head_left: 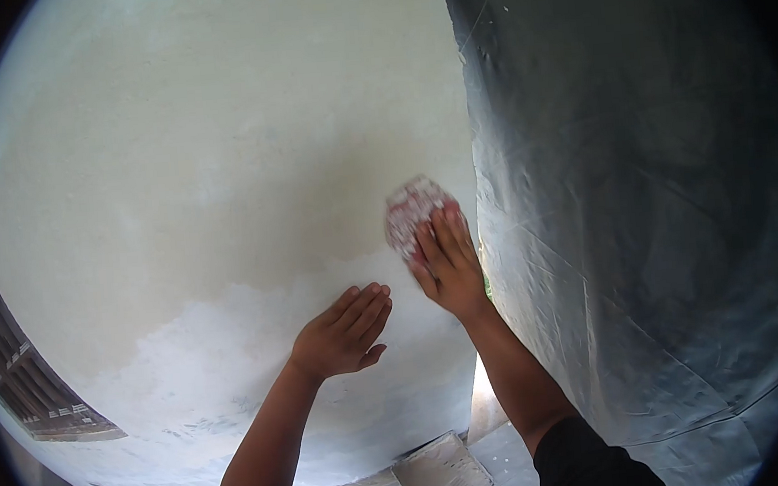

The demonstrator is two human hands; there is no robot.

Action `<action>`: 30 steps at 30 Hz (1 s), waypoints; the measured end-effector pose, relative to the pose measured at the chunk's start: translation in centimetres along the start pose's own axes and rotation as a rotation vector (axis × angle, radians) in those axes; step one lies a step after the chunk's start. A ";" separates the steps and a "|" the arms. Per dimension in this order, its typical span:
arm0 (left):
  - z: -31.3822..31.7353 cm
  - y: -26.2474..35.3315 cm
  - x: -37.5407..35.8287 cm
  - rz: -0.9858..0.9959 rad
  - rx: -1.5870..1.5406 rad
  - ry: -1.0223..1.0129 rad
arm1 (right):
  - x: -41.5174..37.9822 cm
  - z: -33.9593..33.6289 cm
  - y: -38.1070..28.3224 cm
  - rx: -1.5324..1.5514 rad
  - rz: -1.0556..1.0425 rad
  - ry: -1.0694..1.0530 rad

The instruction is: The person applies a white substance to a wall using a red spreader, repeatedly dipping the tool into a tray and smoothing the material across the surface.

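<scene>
Right hand (450, 261) presses flat on a reddish, dust-caked sanding pad (412, 212) against a pale plastered wall (200, 166), beside grey plastic sheeting (640, 177). Left hand (343, 333) rests open on the wall, holding nothing. Straying rightward could snag and tear the sheeting.

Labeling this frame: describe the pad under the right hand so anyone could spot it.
Start at the big pale plastered wall filling the left and centre, and follow it right to where grey plastic sheeting hangs. Just left of that edge, the right hand presses the sanding pad flat on the wall. It is the only reddish, white-speckled patch; the left hand lies bare.
</scene>
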State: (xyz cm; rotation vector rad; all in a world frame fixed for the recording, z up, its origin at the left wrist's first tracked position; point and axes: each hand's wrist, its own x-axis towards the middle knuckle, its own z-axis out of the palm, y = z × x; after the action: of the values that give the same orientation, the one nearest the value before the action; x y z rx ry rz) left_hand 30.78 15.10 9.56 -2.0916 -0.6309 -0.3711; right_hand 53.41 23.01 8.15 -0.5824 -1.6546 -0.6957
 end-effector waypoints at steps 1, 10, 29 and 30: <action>0.0 -0.1 -0.1 0.010 0.010 -0.003 | -1.9 -0.5 -0.2 -0.003 0.021 -0.003; 0.1 -0.1 0.0 -0.014 -0.030 0.003 | 4.4 0.2 -0.8 0.005 -0.012 0.057; 0.1 -0.2 -0.1 0.007 -0.005 -0.010 | -1.1 0.8 -1.0 -0.035 -0.011 -0.045; 0.1 -0.2 -0.1 0.001 -0.019 0.009 | -2.7 0.4 -1.1 -0.031 0.004 -0.073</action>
State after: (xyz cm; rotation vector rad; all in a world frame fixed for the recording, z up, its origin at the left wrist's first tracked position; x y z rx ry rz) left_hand 30.57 15.26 9.55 -2.1073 -0.6229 -0.3870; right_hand 52.80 22.52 5.32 -0.6396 -1.7119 -0.7061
